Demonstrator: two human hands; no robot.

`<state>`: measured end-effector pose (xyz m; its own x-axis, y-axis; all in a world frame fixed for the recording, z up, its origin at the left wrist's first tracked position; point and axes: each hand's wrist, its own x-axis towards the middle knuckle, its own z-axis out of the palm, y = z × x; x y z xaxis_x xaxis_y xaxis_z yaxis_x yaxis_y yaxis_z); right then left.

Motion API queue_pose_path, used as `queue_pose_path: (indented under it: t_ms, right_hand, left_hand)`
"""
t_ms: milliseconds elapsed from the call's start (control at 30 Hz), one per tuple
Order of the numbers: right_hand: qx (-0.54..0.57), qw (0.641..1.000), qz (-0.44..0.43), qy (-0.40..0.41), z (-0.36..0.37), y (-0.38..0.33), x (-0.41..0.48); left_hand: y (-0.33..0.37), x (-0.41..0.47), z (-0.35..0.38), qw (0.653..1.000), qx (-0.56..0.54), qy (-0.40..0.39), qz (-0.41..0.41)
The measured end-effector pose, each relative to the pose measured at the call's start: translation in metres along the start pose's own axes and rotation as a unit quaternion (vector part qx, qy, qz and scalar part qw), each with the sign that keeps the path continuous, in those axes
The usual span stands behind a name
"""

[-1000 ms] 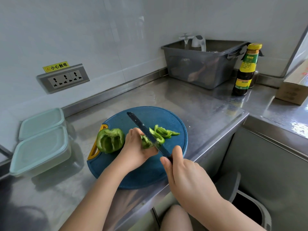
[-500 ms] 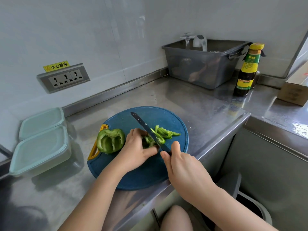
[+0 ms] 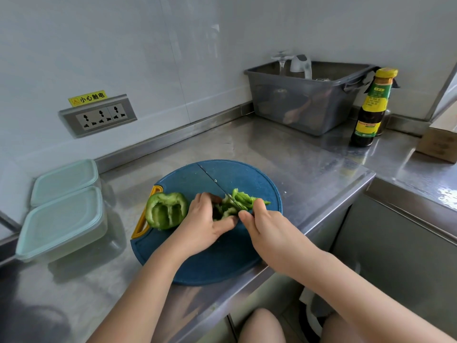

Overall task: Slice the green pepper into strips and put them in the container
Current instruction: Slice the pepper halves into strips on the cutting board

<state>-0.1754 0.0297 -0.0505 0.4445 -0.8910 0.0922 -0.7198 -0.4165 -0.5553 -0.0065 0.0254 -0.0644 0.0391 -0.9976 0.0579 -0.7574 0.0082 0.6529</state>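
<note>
Green pepper is being sliced at a stainless-steel counter [image 3: 284,149], where a grey plastic tub [image 3: 304,105] stands against the back wall. A round blue cutting board [image 3: 217,263] lies at the counter's front edge. Well to its left sit the nearer container [image 3: 61,224] and the farther container [image 3: 64,180], both lidded. The person's left hand [image 3: 202,224] curls its fingers over a pepper piece [image 3: 226,210] at the board's middle, pinning it down. The right hand [image 3: 269,233] is wrapped round the handle of a knife [image 3: 212,179], whose blade runs toward the board's far rim, edge down in the pepper. An uncut pepper half [image 3: 165,210] lies, hollow side showing, just left of the left hand. A dark sauce bottle [image 3: 373,107] stands beside the tub. Cut strips [image 3: 243,199] are heaped just right of the blade
</note>
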Motion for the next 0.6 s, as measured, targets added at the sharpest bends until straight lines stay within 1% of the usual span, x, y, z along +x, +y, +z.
queue_pose_path:
  t_ms: [100,267,333,433,500,600]
  right_hand:
    - [0.076,0.996,0.021,-0.037,-0.007,0.005,0.011]
    - [0.173,0.973,0.113,-0.105,-0.014,0.009,0.032]
    - [0.175,0.966,0.137,-0.136,-0.020,0.005,0.038]
    - [0.133,0.969,0.141,-0.153,-0.024,-0.007,0.045]
    - [0.120,0.968,0.159,-0.151,-0.024,-0.011,0.049]
    - [0.154,0.958,0.190,-0.151,-0.029,-0.010,0.046]
  left_hand:
    - [0.000,0.000,0.000,1.000,0.009,-0.004,-0.001]
    - [0.001,-0.001,0.000,0.999,0.023,-0.020,0.010]
    - [0.002,-0.002,-0.002,0.999,0.020,-0.036,0.016]
    - [0.003,-0.006,-0.007,0.997,0.001,-0.072,0.025]
    - [0.003,-0.008,-0.008,0.998,-0.002,-0.066,0.024]
    - [0.002,-0.009,-0.007,0.999,0.016,-0.024,0.018]
